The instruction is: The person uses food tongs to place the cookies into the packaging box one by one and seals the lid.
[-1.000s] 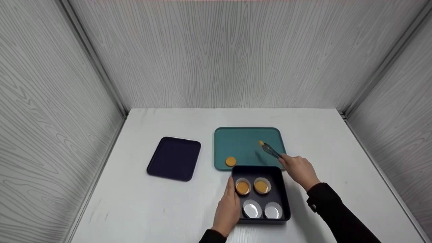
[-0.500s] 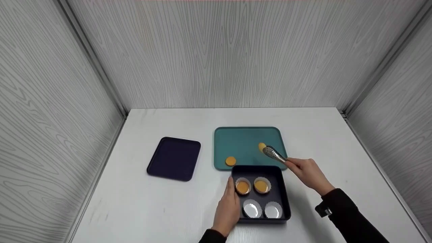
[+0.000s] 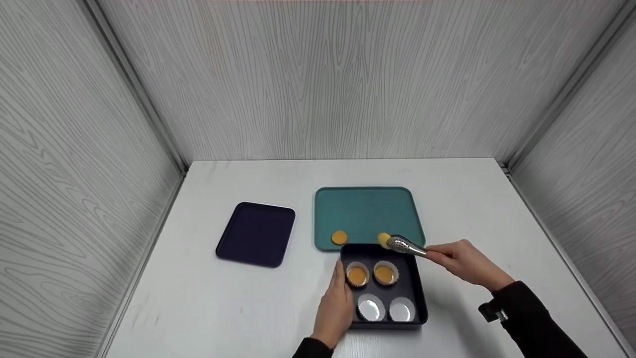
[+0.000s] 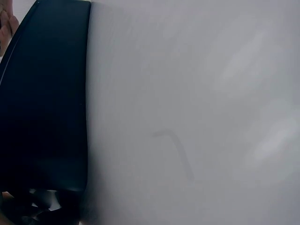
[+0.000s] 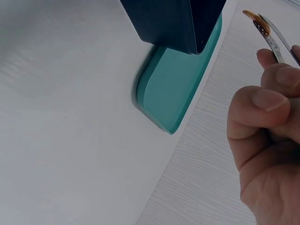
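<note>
My left hand [image 3: 335, 306] rests along the left wall of a dark square baking pan [image 3: 412, 283], its visible fingers straight; in the left wrist view the pan's side [image 4: 47, 103] hides most of that hand. Four-sided and deep, the pan holds several fluted white paper cups. The two far cups contain round orange-yellow discs [image 3: 357, 276]; the near cups [image 3: 371, 308] show bare bottoms. My right hand [image 3: 464, 261] grips perforated metal tongs [image 3: 405, 244], which pinch a yellow disc [image 3: 383, 240] above the pan's far rim. Curled fingers show on the tongs [image 5: 272, 43] in the right wrist view.
Behind the pan lies a teal tray [image 3: 367, 209] with one orange disc [image 3: 339, 237] near its front left corner. A dark flat tray [image 3: 257, 233] sits to the left on the white table [image 3: 213, 308]. Grey wood-grain panels [image 3: 308, 79] enclose the back and sides.
My right hand has moved right and toward me, bringing the tongs and their disc from over the teal tray to the pan's far rim. Left hand and pan stay put.
</note>
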Demonstrator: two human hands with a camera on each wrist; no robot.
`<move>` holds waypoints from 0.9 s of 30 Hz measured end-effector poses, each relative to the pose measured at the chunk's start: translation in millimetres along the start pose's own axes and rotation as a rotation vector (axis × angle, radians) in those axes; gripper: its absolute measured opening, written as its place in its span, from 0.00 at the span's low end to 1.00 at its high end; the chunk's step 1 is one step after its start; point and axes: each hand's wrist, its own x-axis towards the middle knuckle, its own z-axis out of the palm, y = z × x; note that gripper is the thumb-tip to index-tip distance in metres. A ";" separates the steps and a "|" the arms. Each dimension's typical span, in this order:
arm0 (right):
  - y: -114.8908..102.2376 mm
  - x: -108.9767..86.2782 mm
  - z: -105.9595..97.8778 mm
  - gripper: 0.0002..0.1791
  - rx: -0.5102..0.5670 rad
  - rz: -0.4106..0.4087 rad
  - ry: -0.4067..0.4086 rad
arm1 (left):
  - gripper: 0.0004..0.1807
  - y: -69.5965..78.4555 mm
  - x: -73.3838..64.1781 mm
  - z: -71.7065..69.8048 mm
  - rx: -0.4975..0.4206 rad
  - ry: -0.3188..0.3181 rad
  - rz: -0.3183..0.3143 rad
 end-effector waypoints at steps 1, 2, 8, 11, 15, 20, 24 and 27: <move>-0.4 -1.3 -1.5 0.14 0.008 0.009 -0.022 | 0.30 0.2 -0.2 -0.1 0.000 0.003 0.002; -0.9 -2.6 -2.9 0.15 0.015 0.018 -0.045 | 0.30 0.3 -0.2 0.0 0.001 0.005 0.004; -5.2 -8.3 -8.4 0.18 0.064 0.084 -0.154 | 0.30 -1.3 -0.4 1.3 0.007 0.022 0.016; -5.8 -10.4 -10.2 0.17 0.075 0.090 -0.187 | 0.30 -1.3 -0.1 1.8 0.004 0.016 0.011; -5.2 -14.2 -14.2 0.15 0.079 0.066 -0.218 | 0.30 -0.7 -0.9 1.7 0.005 0.003 0.005; -4.7 -19.1 -19.3 0.14 0.075 0.050 -0.270 | 0.30 0.1 -1.7 1.5 0.001 0.005 0.006; -6.3 -22.0 -20.7 0.14 0.074 0.069 -0.310 | 0.30 -0.1 -1.6 2.1 0.000 0.010 0.007; -8.6 -23.9 -21.3 0.14 0.076 0.080 -0.347 | 0.30 -0.3 -1.5 1.9 -0.004 0.007 0.004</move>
